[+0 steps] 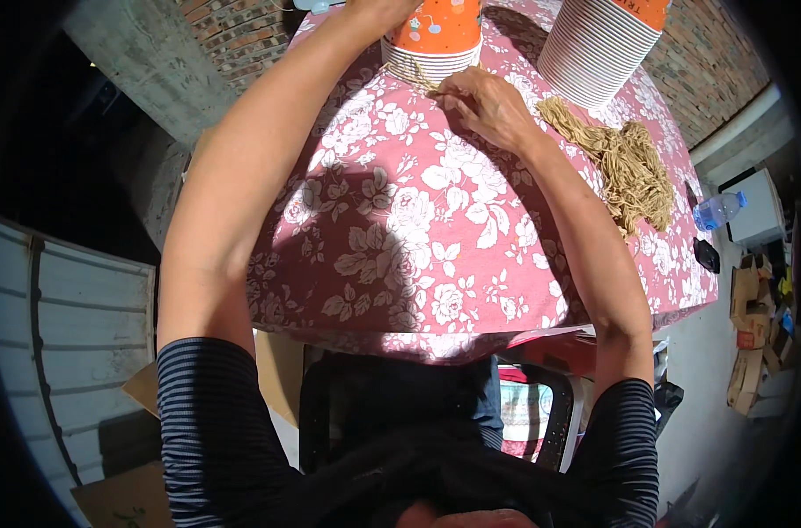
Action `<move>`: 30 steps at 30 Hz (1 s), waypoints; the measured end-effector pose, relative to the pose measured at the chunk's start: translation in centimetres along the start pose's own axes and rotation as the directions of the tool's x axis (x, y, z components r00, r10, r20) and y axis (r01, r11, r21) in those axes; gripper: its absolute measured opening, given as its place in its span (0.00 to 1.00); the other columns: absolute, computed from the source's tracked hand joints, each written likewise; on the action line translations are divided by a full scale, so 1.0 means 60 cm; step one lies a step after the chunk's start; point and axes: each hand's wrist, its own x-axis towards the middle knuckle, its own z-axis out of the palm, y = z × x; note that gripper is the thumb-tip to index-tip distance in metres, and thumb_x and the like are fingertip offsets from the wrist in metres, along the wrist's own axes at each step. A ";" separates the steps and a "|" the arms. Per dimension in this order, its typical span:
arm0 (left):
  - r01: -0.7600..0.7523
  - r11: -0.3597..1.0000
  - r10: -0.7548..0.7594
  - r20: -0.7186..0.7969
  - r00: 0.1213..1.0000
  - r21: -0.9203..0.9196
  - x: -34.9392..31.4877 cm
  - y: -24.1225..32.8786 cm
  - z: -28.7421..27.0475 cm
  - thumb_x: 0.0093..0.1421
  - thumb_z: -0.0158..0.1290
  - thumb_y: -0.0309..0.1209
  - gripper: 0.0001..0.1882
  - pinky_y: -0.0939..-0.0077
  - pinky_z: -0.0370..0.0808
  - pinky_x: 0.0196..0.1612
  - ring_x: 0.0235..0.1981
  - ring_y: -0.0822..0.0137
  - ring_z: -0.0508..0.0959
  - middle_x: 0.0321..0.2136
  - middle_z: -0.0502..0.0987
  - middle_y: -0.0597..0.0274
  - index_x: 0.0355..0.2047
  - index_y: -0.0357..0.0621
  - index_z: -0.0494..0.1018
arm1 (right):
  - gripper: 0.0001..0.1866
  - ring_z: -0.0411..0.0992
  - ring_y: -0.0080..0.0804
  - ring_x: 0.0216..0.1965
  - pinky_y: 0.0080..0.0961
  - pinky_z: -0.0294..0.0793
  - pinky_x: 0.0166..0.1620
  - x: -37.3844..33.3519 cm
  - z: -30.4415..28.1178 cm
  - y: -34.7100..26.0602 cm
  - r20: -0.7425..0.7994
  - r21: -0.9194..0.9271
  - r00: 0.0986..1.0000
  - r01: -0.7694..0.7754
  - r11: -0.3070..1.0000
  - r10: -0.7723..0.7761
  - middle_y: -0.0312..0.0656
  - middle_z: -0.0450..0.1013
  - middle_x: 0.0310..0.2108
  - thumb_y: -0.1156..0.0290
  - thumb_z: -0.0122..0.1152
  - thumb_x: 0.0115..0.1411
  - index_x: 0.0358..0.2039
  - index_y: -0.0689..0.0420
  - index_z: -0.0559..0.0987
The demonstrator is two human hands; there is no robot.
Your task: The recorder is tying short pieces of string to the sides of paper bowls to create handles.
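A stack of orange paper tubs (436, 28) with white ridged rims stands upside down at the far side of the table. My left hand (381, 12) is at its upper left, partly cut off by the top edge, its fingers hidden. Low at the front of the stack, tan paper cord (407, 72) lies against the white rims. My right hand (487, 107) is closed there, fingertips pinched on the cord's end. A loose bundle of the same tan cord (628, 172) rests on the table beside my right forearm.
A taller, leaning stack of similar tubs (594, 55) stands at the far right. The round table has a pink flowered cloth (453, 255). Near its right edge are a plastic bottle (719, 211) and a small black object (706, 255). Cardboard boxes (751, 326) lie beyond.
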 end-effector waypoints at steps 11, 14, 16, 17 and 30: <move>0.135 0.990 -0.135 0.009 0.991 0.048 0.007 0.039 0.012 0.56 0.66 0.32 0.06 0.56 0.79 0.43 0.39 0.49 0.82 0.34 0.82 0.53 0.33 0.46 0.86 | 0.10 0.80 0.47 0.43 0.41 0.80 0.47 0.009 -0.025 0.010 0.103 0.083 0.987 -0.134 0.987 0.126 0.50 0.79 0.42 0.75 0.62 0.61 0.43 0.55 0.84; 0.138 0.990 -0.138 -0.004 0.990 0.013 -0.002 0.070 0.009 0.59 0.63 0.31 0.11 0.55 0.78 0.46 0.43 0.48 0.82 0.37 0.82 0.49 0.41 0.40 0.83 | 0.19 0.79 0.54 0.46 0.46 0.81 0.49 -0.017 -0.033 0.015 0.145 -0.192 0.989 0.001 0.981 0.027 0.51 0.77 0.48 0.72 0.67 0.56 0.51 0.50 0.83; 0.108 0.994 -0.109 -0.053 0.993 -0.020 -0.022 0.024 0.018 0.59 0.64 0.30 0.12 0.59 0.77 0.49 0.46 0.52 0.81 0.41 0.82 0.57 0.44 0.46 0.83 | 0.21 0.79 0.54 0.45 0.46 0.81 0.48 -0.010 -0.048 -0.005 0.011 -0.099 1.000 0.011 0.995 -0.010 0.52 0.77 0.49 0.72 0.67 0.57 0.53 0.53 0.82; 0.107 0.994 -0.107 -0.048 0.993 -0.002 -0.028 0.012 0.014 0.59 0.63 0.30 0.10 0.59 0.77 0.48 0.45 0.53 0.81 0.41 0.82 0.58 0.42 0.48 0.84 | 0.21 0.79 0.54 0.44 0.46 0.81 0.47 -0.003 -0.062 -0.017 -0.050 -0.099 0.998 -0.040 0.994 0.035 0.52 0.77 0.50 0.73 0.67 0.57 0.53 0.54 0.82; -0.368 0.915 0.364 -0.055 0.930 -0.164 0.072 0.222 0.112 0.51 0.56 0.15 0.19 0.57 0.77 0.55 0.51 0.47 0.78 0.48 0.78 0.48 0.46 0.33 0.75 | 0.11 0.81 0.51 0.39 0.46 0.80 0.43 0.138 -0.525 0.089 -0.331 -0.512 0.934 -0.296 0.806 0.133 0.50 0.83 0.38 0.63 0.63 0.62 0.42 0.54 0.84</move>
